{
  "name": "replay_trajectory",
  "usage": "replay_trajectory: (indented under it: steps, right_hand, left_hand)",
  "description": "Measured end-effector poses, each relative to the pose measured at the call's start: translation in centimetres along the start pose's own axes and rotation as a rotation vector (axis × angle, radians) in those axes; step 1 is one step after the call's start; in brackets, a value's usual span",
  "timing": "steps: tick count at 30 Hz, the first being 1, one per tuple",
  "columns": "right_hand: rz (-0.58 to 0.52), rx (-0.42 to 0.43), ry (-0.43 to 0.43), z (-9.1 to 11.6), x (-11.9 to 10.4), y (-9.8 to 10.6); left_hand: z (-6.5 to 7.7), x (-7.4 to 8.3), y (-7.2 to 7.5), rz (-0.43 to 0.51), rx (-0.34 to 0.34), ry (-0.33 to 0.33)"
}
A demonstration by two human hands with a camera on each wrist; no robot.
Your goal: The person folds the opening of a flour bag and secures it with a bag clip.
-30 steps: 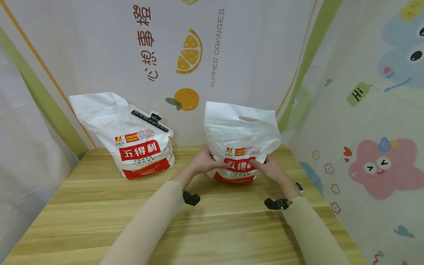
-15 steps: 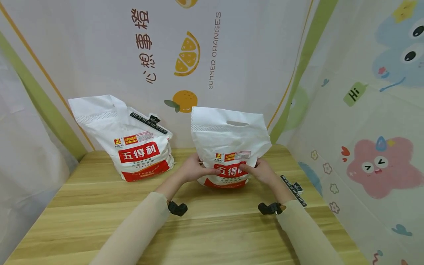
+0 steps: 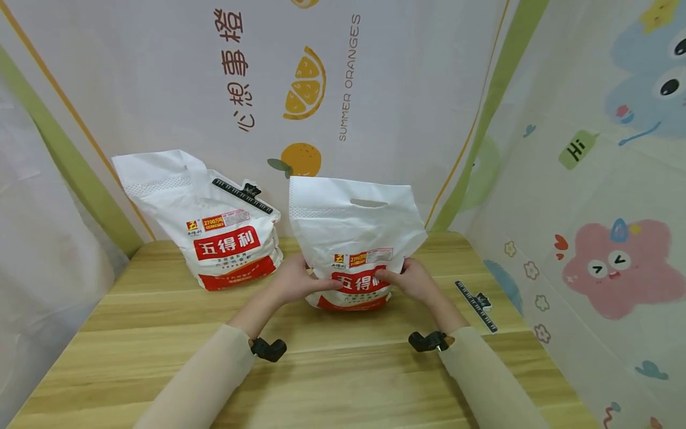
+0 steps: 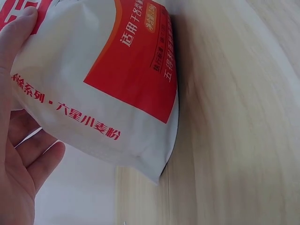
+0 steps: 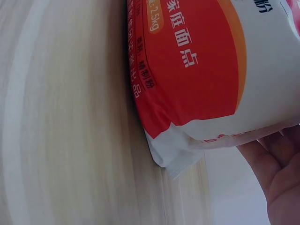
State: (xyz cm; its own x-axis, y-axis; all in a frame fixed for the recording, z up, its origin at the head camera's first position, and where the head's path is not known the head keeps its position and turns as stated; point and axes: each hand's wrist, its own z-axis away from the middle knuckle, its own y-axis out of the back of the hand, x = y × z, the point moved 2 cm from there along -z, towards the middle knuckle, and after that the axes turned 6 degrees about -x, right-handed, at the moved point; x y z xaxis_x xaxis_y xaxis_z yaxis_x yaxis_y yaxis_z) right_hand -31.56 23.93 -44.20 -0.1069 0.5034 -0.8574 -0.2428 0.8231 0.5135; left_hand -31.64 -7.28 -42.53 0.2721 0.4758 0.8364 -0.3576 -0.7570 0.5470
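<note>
Flour bag point(image 3: 351, 238) is gripped upright by its sides between the left hand point(image 3: 293, 280) and right hand point(image 3: 417, 280), with a second bag point(image 3: 236, 243) beyond the left hand and a loose clip point(image 3: 476, 306) outward of the right.

Soft, even light, with faint shadows on the tabletop point(image 3: 343, 381)

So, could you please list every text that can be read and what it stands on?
"五得利": held bag, other bag
"2700万": other bag
"系列·六星小麦粉": held bag
"适用于各类": held bag
"家庭面点": held bag
"净含量: 2.5kg": held bag
"精制粉": held bag
"出品": held bag
"心想事橙": back curtain
"SUMMER ORANGES": back curtain
"Hi": side curtain
Too small, blurred or cut off: remaining bag print, markings on both clips.
</note>
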Motion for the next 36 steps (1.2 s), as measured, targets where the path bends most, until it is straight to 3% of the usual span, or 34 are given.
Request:
replay_trajectory:
  steps: [6,12,23,36]
  right_hand:
    - [-0.005,0.001,-0.011,-0.1,-0.3,-0.8]
    - [-0.008,-0.010,0.013,0.0,-0.8,-1.5]
    - [-0.024,-0.029,0.056,0.3,-1.6,-2.6]
    - [-0.001,-0.022,0.065,0.6,-2.5,-3.9]
  left_hand:
    - [0.9,-0.2,0.5,0.027,-0.002,-0.014]
    - [1.8,-0.5,1.0,0.000,0.018,0.028]
    - [3.1,-0.6,1.7,-0.047,0.037,0.021]
    - [4.3,-1.6,2.5,-0.073,0.050,0.056]
